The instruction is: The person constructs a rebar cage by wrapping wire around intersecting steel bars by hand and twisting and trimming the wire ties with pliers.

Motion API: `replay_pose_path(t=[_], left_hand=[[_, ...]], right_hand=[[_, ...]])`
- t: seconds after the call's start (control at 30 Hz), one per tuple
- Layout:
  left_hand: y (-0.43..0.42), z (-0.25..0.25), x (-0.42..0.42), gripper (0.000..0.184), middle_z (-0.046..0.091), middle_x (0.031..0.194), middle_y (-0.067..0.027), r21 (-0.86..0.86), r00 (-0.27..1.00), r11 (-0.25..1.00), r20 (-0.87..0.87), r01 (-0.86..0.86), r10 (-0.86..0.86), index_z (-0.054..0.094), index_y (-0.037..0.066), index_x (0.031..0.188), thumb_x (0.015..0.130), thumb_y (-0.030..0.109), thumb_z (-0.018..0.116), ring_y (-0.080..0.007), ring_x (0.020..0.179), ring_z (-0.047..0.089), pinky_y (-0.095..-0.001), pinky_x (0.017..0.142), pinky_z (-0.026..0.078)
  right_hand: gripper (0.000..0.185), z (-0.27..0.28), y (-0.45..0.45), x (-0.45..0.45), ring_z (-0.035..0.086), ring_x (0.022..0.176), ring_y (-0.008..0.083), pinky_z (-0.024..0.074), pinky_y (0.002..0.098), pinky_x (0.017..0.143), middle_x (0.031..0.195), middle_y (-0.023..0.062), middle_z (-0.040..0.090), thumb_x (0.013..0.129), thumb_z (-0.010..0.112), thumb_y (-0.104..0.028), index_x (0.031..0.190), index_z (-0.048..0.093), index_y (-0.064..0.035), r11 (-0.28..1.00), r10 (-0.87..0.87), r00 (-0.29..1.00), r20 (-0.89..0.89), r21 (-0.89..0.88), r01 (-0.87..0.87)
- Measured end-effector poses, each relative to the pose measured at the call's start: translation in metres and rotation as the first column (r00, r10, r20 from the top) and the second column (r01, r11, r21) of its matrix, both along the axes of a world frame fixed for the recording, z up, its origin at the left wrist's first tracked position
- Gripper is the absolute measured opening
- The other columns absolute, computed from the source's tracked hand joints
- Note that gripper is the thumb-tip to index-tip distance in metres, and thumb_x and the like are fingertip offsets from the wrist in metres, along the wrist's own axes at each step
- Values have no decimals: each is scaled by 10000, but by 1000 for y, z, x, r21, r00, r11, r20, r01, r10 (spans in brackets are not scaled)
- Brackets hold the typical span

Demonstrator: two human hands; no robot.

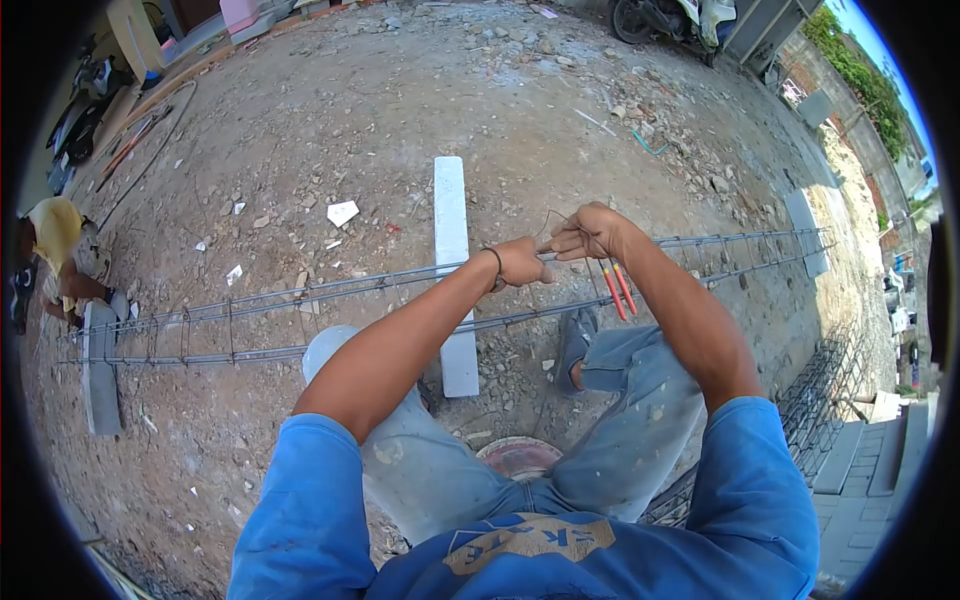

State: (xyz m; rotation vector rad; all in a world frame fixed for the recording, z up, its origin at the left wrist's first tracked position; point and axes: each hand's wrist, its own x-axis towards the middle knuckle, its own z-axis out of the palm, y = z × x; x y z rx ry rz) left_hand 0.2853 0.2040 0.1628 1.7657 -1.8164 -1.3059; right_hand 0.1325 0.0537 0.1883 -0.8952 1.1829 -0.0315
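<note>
A long, narrow rebar cage (pixel 395 279) runs sideways in front of me, made of thin steel bars joined by stirrups. My left hand (pixel 519 263) is closed, its fingers bent at the upper bars, and a dark band circles that wrist. Close by on the right, my right hand (pixel 597 232) has bent fingers meeting the left fingertips. Pliers (pixel 620 291) with red handles hang below the right palm, their jaws mostly hidden by the hand. Thin tie wire (pixel 553 214) loops up between the two hands; its ends are hidden by fingers.
Pale blocks (pixel 452 210) support the cage at the middle and both ends. A person (pixel 66 240) crouches by the left block (pixel 100 372). More rebar cages (pixel 822 385) lie at right. Motorbikes (pixel 672 20) stand at the back; rubble covers the ground. A round seat (pixel 519 456) shows between my legs.
</note>
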Motion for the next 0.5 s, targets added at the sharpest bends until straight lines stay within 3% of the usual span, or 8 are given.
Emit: replay_pose_path(t=[0.03, 0.07, 0.1, 0.2, 0.3, 0.37, 0.43, 0.5], left_hand=[[8, 16, -25, 396, 673, 1186, -98, 168, 843, 968, -480, -185, 244, 631, 70, 1243, 854, 133, 668, -268, 1076, 641, -464, 1030, 458], [11, 28, -41, 394, 632, 1211, -62, 402, 424, 882, -773, -246, 471, 585, 71, 1244, 855, 93, 650, -246, 1107, 609, -504, 1074, 422], [7, 34, -50, 394, 632, 1211, -62, 401, 426, 885, -776, -234, 465, 585, 71, 1244, 855, 93, 650, -246, 1107, 609, -504, 1074, 422], [-4, 35, -69, 262, 588, 1192, -74, 441, -200, 886, -890, -145, 410, 554, 16, 1151, 892, 52, 536, -210, 1092, 590, -567, 1104, 394], [2, 58, -66, 240, 607, 1177, -93, 481, -209, 873, -865, -79, 457, 549, -9, 1148, 929, 73, 496, -237, 1076, 596, -585, 1085, 413], [-2, 71, -56, 250, 634, 1094, -137, 579, 33, 791, -802, -197, 596, 524, -59, 1189, 957, 1, 452, -199, 842, 619, -494, 914, 537], [-5, 75, -25, 302, 636, 1040, -144, 524, 290, 779, -730, -345, 619, 494, -71, 1268, 978, -19, 431, -120, 628, 524, -370, 707, 549], [-8, 82, 28, 384, 639, 972, -111, 333, 588, 857, -625, -394, 513, 464, -58, 1378, 1003, 16, 425, -52, 517, 346, -255, 533, 418]], right_hand=[[396, 4, 7, 2, 687, 993, 453, 596, 548, 887, 1213, 388, 567, 954, 360, 28, 1279, 431, 242, 1000, -11, 1000, -9, -6, 11], [399, 7, 12, 6, 664, 1055, 447, 587, 547, 903, 1223, 392, 560, 954, 345, 27, 1280, 434, 241, 990, -127, 986, 107, -44, 133], [403, 10, 17, 6, 641, 1117, 441, 577, 546, 918, 1233, 396, 554, 955, 331, 26, 1280, 436, 240, 964, -237, 945, 228, -64, 257], [448, 56, 41, 1, 582, 1221, 435, 553, 535, 962, 1349, 415, 471, 963, 306, 19, 1366, 360, 207, 959, -263, 870, 416, 16, 282], [483, 78, 38, -11, 605, 1205, 413, 541, 510, 990, 1355, 390, 499, 980, 337, 3, 1438, 295, 150, 974, -215, 826, 521, 48, 223], [450, 92, 29, -26, 655, 1133, 395, 546, 472, 991, 1299, 339, 574, 981, 386, -4, 1404, 346, 142, 971, 77, 828, 555, -229, 63], [345, 73, 0, -46, 703, 1023, 386, 579, 450, 880, 1115, 301, 676, 945, 533, -84, 1224, 538, 119, 786, 106, 985, 136, -619, 1], [353, 23, -33, -76, 708, 952, 395, 569, 450, 816, 994, 294, 704, 888, 671, -220, 1042, 659, 97, 343, 155, 874, -460, -805, -484]])
